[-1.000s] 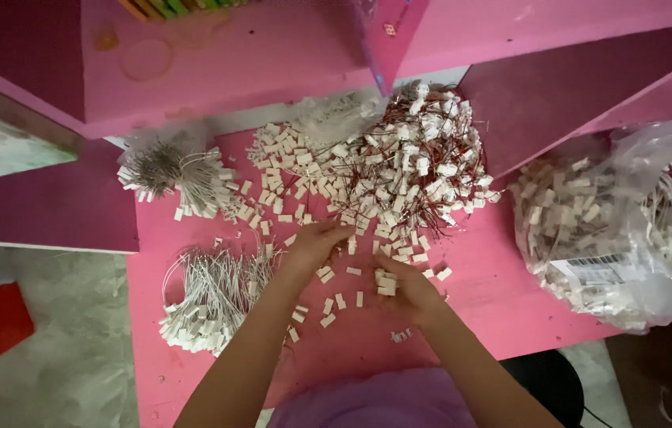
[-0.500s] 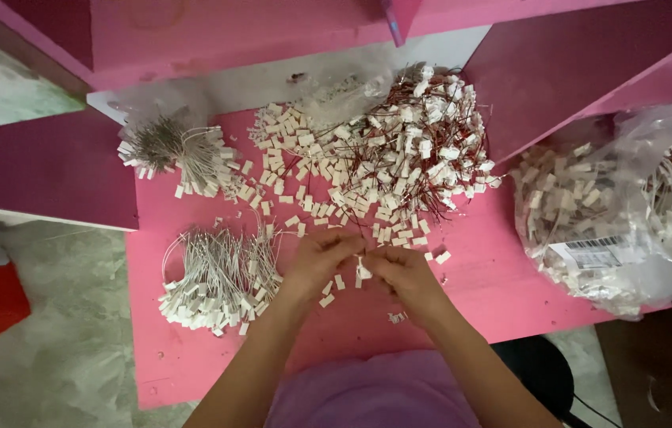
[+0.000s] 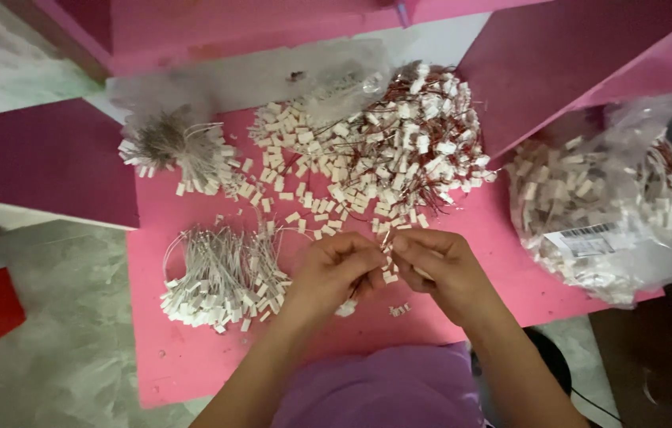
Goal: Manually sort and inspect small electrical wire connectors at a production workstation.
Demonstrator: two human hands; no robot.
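My left hand [image 3: 334,271] and my right hand [image 3: 436,265] meet fingertip to fingertip above the pink table [image 3: 177,361]. Together they pinch a small white plastic connector [image 3: 387,257]. Just beyond my fingers spreads a heap of loose white connectors [image 3: 304,170]. A larger pile of connectors with thin red wires [image 3: 423,147] lies behind them on the right. To the left of my left hand rests a bundle of grey-wired connectors [image 3: 221,277]. A few loose white pieces [image 3: 399,309] lie under my hands.
A second grey-wired bundle [image 3: 173,150] lies at the far left of the table. A clear plastic bag of connectors [image 3: 613,198] with a white label sits at the right edge. Dark pink panels [image 3: 566,55] rise behind and beside the table. Grey floor shows at left.
Both hands have pulled back from the loose heap toward my body and come together. They now pinch one connector between them. The view has tilted slightly.
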